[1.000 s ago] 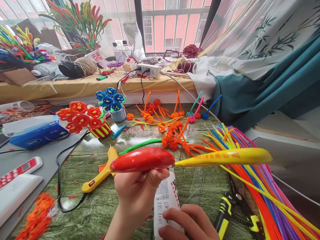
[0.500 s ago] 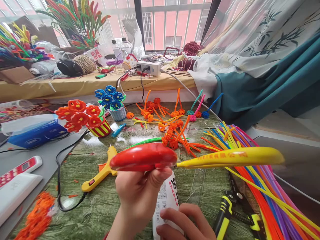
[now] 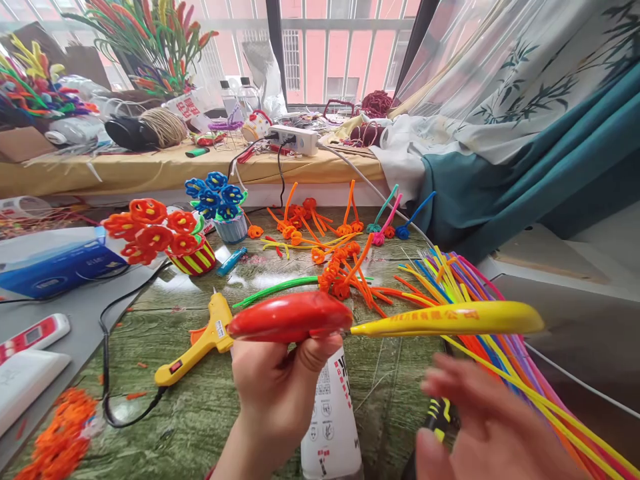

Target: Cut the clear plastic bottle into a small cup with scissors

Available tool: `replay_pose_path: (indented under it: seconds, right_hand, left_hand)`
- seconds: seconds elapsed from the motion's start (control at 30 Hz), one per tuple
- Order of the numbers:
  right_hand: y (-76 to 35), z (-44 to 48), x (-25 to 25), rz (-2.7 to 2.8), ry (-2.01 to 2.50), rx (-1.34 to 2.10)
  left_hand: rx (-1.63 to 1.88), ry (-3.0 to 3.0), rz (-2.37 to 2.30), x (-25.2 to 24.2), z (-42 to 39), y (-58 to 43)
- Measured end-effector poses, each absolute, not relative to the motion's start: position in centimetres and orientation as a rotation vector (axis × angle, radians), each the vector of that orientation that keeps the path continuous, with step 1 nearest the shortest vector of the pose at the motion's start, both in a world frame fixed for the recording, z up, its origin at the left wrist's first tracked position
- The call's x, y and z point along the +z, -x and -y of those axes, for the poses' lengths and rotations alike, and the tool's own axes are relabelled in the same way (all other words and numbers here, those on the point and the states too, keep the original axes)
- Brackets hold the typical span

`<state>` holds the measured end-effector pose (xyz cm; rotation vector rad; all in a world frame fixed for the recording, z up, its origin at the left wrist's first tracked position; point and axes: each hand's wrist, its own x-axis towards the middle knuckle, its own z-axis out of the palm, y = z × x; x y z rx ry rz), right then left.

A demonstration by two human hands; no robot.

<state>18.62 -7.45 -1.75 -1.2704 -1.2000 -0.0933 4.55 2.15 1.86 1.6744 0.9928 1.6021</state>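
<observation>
My left hand (image 3: 280,393) is closed round a glossy red handle (image 3: 293,317) and holds it level above the table. A long yellow tapered part (image 3: 450,319) with red lettering juts from the handle to the right. A white bottle (image 3: 330,420) with printed labels stands just behind and below that hand, with nothing touching it. My right hand (image 3: 480,427) is blurred at the lower right, fingers spread and empty, over black-and-yellow pliers (image 3: 440,417) and beside a bundle of coloured pipe cleaners (image 3: 505,360).
A yellow glue gun (image 3: 200,340) with a black cord lies left of my hand on the green table (image 3: 200,413). Behind it are a pot of orange pipe-cleaner flowers (image 3: 165,237), a blue-flowered pot (image 3: 220,203), loose orange twists (image 3: 340,267) and a power strip (image 3: 295,140) on the sill.
My right hand has let go of the white bottle and swung out to the right, now spread and blurred. The left hand still holds the red-and-yellow tool level.
</observation>
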Motion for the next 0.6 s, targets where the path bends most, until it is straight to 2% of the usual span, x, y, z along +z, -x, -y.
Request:
replay_pose_path:
  seconds: [0.1, 0.2, 0.27, 0.6]
  right_hand:
    - [-19.3, 5.5, 1.5, 1.175, 1.181, -0.065]
    - [-17.8, 3.5, 4.9, 1.059, 0.972, 0.256]
    - [-16.6, 2.4, 6.4, 0.898, 1.021, 0.226]
    - [-15.0, 0.1, 8.0, 0.706, 1.084, 0.219]
  left_hand:
    - [1.626, -1.656, -0.937, 1.7, -2.1, -4.6]
    - [1.623, -1.685, -0.916, 1.7, -2.3, -4.4]
    - [1.618, -1.724, -0.917, 1.7, -2.5, -4.3]
    - [1.660, -1.690, -0.849, 1.5, -2.4, -4.1]
